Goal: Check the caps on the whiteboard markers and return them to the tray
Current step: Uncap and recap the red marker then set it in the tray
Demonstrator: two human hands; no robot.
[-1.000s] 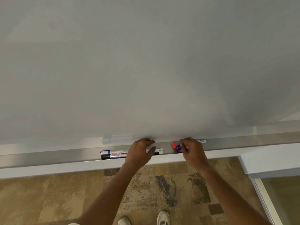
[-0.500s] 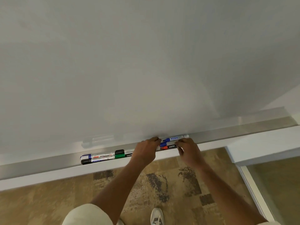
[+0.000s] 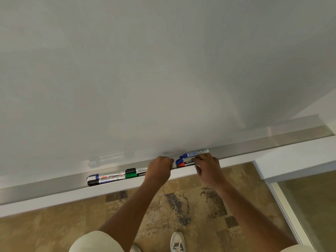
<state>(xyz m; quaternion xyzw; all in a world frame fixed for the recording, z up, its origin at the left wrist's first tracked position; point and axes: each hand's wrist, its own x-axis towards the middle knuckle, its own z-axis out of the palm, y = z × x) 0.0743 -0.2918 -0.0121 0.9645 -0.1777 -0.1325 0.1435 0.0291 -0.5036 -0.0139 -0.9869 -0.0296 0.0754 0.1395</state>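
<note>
A long metal tray [image 3: 54, 186] runs under the whiteboard [image 3: 145, 70]. At its left lie a blue-capped marker [image 3: 101, 177] and a black-capped marker [image 3: 94, 182], side by side. Beside them sit another black-capped marker [image 3: 131, 170] and a green-capped marker [image 3: 131, 176]; their right ends vanish under my left hand [image 3: 159, 168], whose fingers curl over the tray. My right hand [image 3: 207, 167] rests its fingers on a red-capped marker [image 3: 181, 164] and a blue cap [image 3: 179, 161]. A third blue-capped marker [image 3: 196, 153] lies behind them.
The tray ends at the right [image 3: 327, 130] beside a white ledge [image 3: 291, 157]. Below are patterned carpet [image 3: 181, 206], my shoe [image 3: 177, 241] and a glass panel with a metal frame [image 3: 283, 206] at the right.
My left hand slid right along the tray, uncovering the black and green caps. My right hand stayed on the red and blue markers. The view tilted, so the tray now slopes.
</note>
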